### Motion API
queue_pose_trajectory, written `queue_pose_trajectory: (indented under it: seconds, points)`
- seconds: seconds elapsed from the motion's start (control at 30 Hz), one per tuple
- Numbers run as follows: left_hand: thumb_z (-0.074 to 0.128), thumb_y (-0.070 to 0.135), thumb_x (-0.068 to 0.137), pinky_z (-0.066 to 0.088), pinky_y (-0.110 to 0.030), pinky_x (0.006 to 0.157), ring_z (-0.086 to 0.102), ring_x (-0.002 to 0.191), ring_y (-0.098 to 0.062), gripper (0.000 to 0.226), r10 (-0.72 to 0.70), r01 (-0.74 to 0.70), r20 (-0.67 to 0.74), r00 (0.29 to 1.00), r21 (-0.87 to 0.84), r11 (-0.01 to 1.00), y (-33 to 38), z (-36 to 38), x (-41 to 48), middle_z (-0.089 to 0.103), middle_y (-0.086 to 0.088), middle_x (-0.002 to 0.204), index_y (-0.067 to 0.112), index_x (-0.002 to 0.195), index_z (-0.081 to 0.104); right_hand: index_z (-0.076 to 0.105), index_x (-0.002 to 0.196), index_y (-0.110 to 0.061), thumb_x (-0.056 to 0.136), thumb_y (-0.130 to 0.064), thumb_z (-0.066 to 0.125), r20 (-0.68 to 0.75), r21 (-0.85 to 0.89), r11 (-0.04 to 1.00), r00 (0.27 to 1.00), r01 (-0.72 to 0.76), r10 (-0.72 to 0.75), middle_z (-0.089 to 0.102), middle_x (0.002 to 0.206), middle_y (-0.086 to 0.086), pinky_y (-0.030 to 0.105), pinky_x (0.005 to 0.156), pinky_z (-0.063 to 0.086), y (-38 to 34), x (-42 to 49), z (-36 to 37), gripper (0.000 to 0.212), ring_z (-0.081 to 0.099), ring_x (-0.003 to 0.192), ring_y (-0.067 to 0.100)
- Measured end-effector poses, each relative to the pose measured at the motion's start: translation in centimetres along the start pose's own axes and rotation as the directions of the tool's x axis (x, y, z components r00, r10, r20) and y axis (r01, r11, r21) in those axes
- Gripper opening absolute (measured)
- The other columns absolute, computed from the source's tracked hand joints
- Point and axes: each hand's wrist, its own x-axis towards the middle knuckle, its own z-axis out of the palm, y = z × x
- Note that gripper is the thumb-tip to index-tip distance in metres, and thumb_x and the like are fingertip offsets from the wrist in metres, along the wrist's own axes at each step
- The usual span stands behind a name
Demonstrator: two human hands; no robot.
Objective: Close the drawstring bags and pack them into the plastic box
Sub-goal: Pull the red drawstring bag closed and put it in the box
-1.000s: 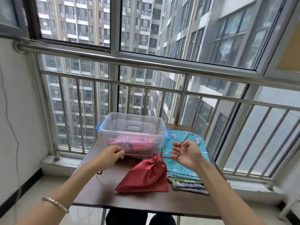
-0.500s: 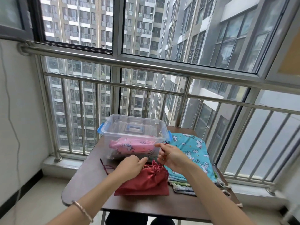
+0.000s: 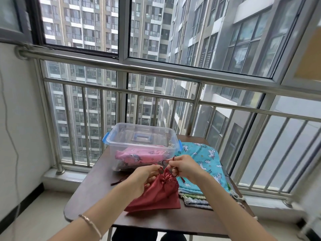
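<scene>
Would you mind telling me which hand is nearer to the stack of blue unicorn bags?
Right. The right hand hovers over the stack's near-left edge, pinching the red bag's cord. The left hand is further left, on the red bag's other side, clear of the stack.

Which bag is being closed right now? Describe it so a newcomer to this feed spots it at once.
Start at the dark wooden table by the balcony railing and find the clear plastic box at its far edge. Just in front of the box lies a red bag, its gathered neck between the left hand and right hand. It alone is plain, shiny red; its neighbours are printed.
</scene>
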Motion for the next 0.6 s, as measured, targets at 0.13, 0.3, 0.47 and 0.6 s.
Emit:
queue_pose_trajectory:
  seconds: [0.13, 0.3, 0.47, 0.6]
  points:
    - [0.066, 0.032, 0.085, 0.028, -0.020, 0.050, 0.040, 0.053, -0.006, 0.015, -0.001, 0.000, 0.046, 0.999, 0.016, 1.000, 0.2, -0.4, 0.0, 0.055, 0.007, 0.061, 0.020, 0.077, 0.066, 0.063, 0.101, 0.010, 0.087, 0.010, 0.049, 0.016, -0.091, 0.996, 1.000, -0.015, 0.016, 0.061, 0.064, 0.008, 0.020, 0.047, 0.037, -0.4, -0.4, 0.0, 0.020, 0.040, 0.048, 0.010]
    - [0.073, 0.025, 0.079, 0.028, -0.021, 0.045, 0.037, 0.046, -0.012, 0.019, 0.224, -0.184, -0.047, 0.973, 0.418, 0.890, 0.2, -1.1, 0.5, 0.048, -0.002, 0.056, 0.011, 0.069, 0.065, 0.065, 0.098, 0.003, 0.084, 0.014, 0.040, 0.044, -0.268, 0.963, 0.999, -0.013, 0.025, 0.066, 0.070, 0.006, 0.020, 0.051, 0.043, -1.0, -0.7, -0.1, 0.030, 0.046, 0.052, 0.011]
    - [0.057, 0.021, 0.077, 0.051, -0.034, 0.065, 0.063, 0.063, -0.027, 0.024, 0.388, -0.168, -0.077, 0.918, 0.812, 0.558, 1.0, -1.0, 0.6, 0.059, -0.007, 0.058, 0.013, 0.055, 0.057, 0.049, 0.112, -0.001, 0.088, 0.014, 0.043, 0.078, -0.261, 0.964, 0.997, 0.041, -0.021, 0.068, 0.078, 0.014, 0.022, 0.052, 0.052, -1.3, -1.5, 0.6, 0.029, 0.056, 0.051, 0.012]
    - [0.048, 0.024, 0.090, 0.049, -0.037, 0.085, 0.061, 0.107, -0.032, 0.025, 0.461, 0.013, -0.075, 0.884, 0.990, 0.138, 1.6, -0.5, 0.1, 0.065, -0.013, 0.111, 0.010, 0.103, 0.063, 0.042, 0.096, -0.004, 0.088, 0.012, 0.045, 0.025, -0.248, 0.963, 0.995, 0.101, -0.097, 0.068, 0.074, 0.015, 0.027, 0.053, 0.051, -1.4, -1.2, 1.5, 0.018, 0.057, 0.053, 0.018]
